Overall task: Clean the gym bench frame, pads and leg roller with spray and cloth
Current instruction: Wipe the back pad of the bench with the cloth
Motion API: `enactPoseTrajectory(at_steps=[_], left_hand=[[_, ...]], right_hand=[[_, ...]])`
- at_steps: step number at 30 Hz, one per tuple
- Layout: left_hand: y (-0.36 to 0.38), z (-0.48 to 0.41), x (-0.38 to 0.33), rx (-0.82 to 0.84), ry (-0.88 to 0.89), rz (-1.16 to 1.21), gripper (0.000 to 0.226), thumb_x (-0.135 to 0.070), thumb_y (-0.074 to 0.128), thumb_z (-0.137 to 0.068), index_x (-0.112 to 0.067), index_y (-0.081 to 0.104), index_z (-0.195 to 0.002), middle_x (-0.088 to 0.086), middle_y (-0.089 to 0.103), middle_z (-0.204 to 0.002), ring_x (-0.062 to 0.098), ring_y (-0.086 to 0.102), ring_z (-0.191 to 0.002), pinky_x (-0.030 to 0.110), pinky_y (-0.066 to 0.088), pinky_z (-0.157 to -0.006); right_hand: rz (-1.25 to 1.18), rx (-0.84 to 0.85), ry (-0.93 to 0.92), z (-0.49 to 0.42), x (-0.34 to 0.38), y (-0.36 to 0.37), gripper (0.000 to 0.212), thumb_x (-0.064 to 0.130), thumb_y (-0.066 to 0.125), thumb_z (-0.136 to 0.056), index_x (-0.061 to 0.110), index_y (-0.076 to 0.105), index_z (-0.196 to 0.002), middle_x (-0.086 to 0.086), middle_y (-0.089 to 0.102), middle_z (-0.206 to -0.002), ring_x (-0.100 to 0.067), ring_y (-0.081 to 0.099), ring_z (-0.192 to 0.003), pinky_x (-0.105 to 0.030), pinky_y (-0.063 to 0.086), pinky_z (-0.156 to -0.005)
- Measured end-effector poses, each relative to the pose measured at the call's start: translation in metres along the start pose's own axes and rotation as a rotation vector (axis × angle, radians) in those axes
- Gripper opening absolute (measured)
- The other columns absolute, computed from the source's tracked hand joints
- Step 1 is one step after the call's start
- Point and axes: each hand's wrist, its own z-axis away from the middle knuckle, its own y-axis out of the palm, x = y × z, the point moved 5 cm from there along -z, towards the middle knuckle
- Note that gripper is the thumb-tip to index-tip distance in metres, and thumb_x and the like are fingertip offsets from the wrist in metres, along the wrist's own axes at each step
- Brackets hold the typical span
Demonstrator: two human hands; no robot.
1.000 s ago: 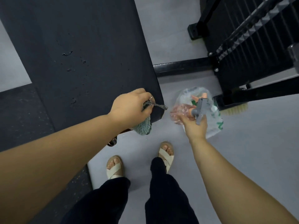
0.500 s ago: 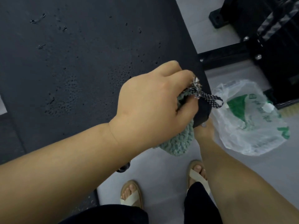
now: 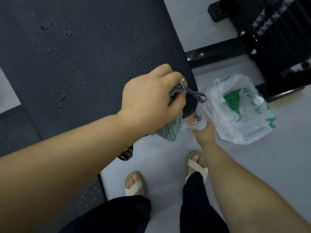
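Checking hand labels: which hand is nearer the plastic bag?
Right. The right hand sits low beside the plastic bag; the left hand grips the cloth at the pad corner.

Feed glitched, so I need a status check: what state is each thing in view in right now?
bench pad: wet, spray droplets across it.
cloth: bunched, gripped at the pad's corner.
left hand: grips the cloth.
spray bottle: low beside the bag, mostly hidden by the pad corner.
right hand: at the spray bottle; grip cannot be told.
plastic bag: crumpled on the floor.
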Motion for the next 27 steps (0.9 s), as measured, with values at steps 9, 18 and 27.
enactPoseTrajectory(at_steps=[9, 18, 27], left_hand=[[-0.024, 0.011, 0.009, 0.315, -0.536, 0.470, 0.024, -0.033, 0.048, -0.095, -0.014, 0.061, -0.104, 0.001, 0.062, -0.104, 0.018, 0.058, -0.097, 0.034, 0.047, -0.085], [-0.082, 0.049, 0.036, 0.172, -1.181, 1.517, 0.034, -0.034, 0.045, -0.097, -0.008, 0.057, -0.117, 0.008, 0.066, -0.109, 0.023, 0.065, -0.095, 0.036, 0.054, -0.082], [-0.129, 0.118, 0.141, 0.106, -1.037, 0.462, 0.039, -0.028, 0.051, -0.094, -0.023, 0.047, -0.132, 0.000, 0.037, -0.138, 0.020, 0.046, -0.121, 0.038, 0.039, -0.105]], right_hand=[[-0.557, -0.244, -0.498, 0.204, 0.155, -0.085, 0.003, 0.017, 0.054, -0.091, 0.020, 0.052, -0.092, 0.013, 0.055, -0.083, 0.004, 0.053, -0.073, -0.020, 0.044, -0.072], [-0.155, 0.242, -0.646, 0.271, 0.249, -0.048, 0.032, 0.022, 0.067, -0.085, 0.030, 0.060, -0.116, 0.010, 0.060, -0.114, -0.002, 0.057, -0.106, -0.032, 0.047, -0.096], [0.626, -0.189, -0.864, 0.233, 0.285, -0.015, 0.066, 0.048, 0.045, -0.093, 0.022, 0.022, -0.149, -0.003, 0.014, -0.158, -0.029, 0.009, -0.144, -0.043, 0.011, -0.116]])
